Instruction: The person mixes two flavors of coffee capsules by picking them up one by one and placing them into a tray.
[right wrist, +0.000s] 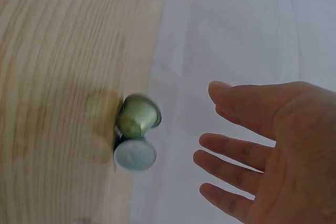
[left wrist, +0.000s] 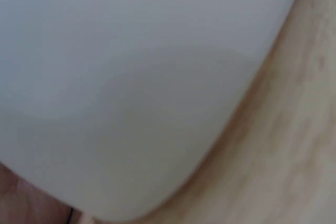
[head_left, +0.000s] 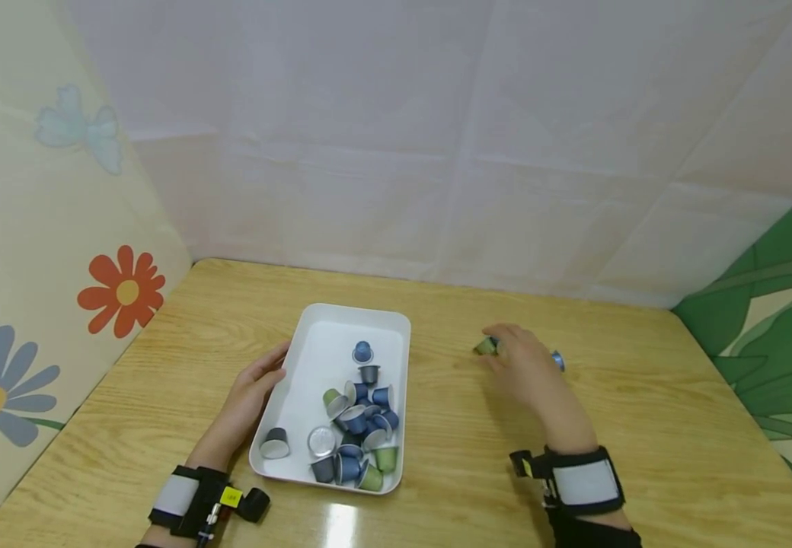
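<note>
A white tray [head_left: 300,403] holds several coffee capsules [head_left: 353,417], blue, green and dark grey, mostly heaped toward its near right part. Against the tray's left side rests my left hand [head_left: 248,399], fingers fairly straight. The left wrist view shows mostly the blurred tray wall [left wrist: 131,103]. Over the table to the right, my right hand [head_left: 519,365] reaches toward a green capsule [head_left: 486,347]. In the right wrist view its fingers [right wrist: 231,169] are spread with nothing between them, apart from the green capsule [right wrist: 139,116] and a capsule with a pale lid [right wrist: 135,154] beside it.
A blue capsule [head_left: 558,360] lies just right of my right hand, partly hidden by it. The wooden table [head_left: 451,464] ends at a white cloth backdrop [head_left: 396,190]. Flower-printed cloth [head_left: 12,228] stands on the left, green leaf print [head_left: 780,327] on the right.
</note>
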{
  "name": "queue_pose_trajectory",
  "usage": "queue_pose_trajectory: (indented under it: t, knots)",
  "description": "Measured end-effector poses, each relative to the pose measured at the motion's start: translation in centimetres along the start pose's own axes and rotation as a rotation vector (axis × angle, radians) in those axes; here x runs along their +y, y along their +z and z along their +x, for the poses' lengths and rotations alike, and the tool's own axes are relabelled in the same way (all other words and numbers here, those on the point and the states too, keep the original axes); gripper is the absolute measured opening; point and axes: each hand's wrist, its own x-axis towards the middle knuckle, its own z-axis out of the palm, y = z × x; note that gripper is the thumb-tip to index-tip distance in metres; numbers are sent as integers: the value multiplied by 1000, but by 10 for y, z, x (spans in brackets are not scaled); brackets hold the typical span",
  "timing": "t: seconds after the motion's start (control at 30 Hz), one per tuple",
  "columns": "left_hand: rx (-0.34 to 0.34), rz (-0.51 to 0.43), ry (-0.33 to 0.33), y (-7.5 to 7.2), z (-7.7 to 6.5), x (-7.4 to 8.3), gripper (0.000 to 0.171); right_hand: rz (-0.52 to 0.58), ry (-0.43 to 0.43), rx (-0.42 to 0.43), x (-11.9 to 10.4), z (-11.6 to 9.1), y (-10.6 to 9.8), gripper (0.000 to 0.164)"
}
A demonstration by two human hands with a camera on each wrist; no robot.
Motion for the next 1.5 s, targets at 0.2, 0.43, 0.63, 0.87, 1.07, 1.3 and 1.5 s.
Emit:
queue_pose_trajectory:
  t: [0.2, 0.43, 0.63, 0.87, 1.07, 1.3, 1.5]
  knots:
    - [0, -4, 8, 0, -1, 0, 50, 87, 85, -34, 28, -4, -11, 47]
    - [0, -45, 22, 1, -2, 0, 50, 94, 164, -45, 57, -11, -19, 53]
    - [-5, -32, 19, 0, -1, 0, 50, 122, 227, -94, 77, -16, -21, 58]
    - [-6, -13, 19, -1, -1, 0, 51, 131, 255, -105, 90, -16, -16, 59]
    - [-9, -28, 17, -1, -2, 0, 51, 151, 308, -154, 92, -15, -10, 67]
    - [-11, -43, 22, -1, -2, 0, 51, 136, 311, -182, 92, -16, -4, 60]
    - [-11, -22, 18, -1, -2, 1, 51, 93, 271, -137, 91, -16, -2, 47]
